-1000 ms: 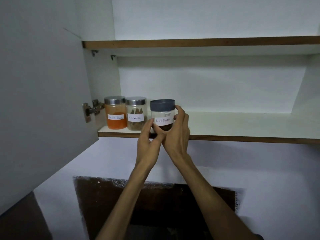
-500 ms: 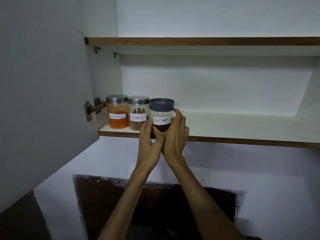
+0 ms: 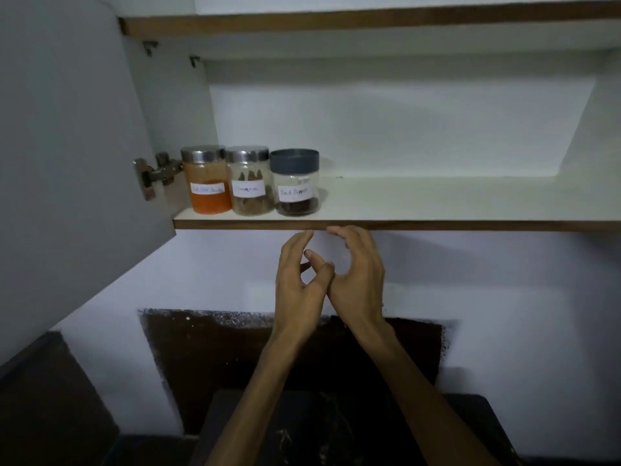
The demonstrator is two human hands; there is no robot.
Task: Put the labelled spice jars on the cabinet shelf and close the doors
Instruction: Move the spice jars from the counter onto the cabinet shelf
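1. Cabinet shelf: white top w/ brown front edge, carrying three labelled jars in a row at its far left end, near the front edge.
2. Orange-powder jar: sitting leftmost, upright, silver lid, white label (writing too blurred to read). Standing just beside the door hinge.
3. Middle jar: upright, silver lid, brown pieces inside, label unreadable. Sitting tight against the orange jar; can't tell if touching.
4. Black pepper jar: upright, dark grey lid, dark contents at bottom, label reading approx. "Black Pepper". Standing rightmost of the three, just beside the middle jar, resting on shelf w/ nothing holding it.
5. Left hand: hanging below the shelf edge, fingers loosely curled, thumb and forefinger apart, gripping nothing. Fingertips sitting just under the brown edge; contact w/ it can't be told.
6. Right hand: hanging beside left hand, fingers curved in a wide C, empty. Top finger lying at the shelf's front edge, approx. touching. The two hands are pressing together at thumb bases.
7. Left cabinet door: standing swung open, grey inner face showing. Right door not in view.
8. Upper shelf: running across top of view, brown edge.
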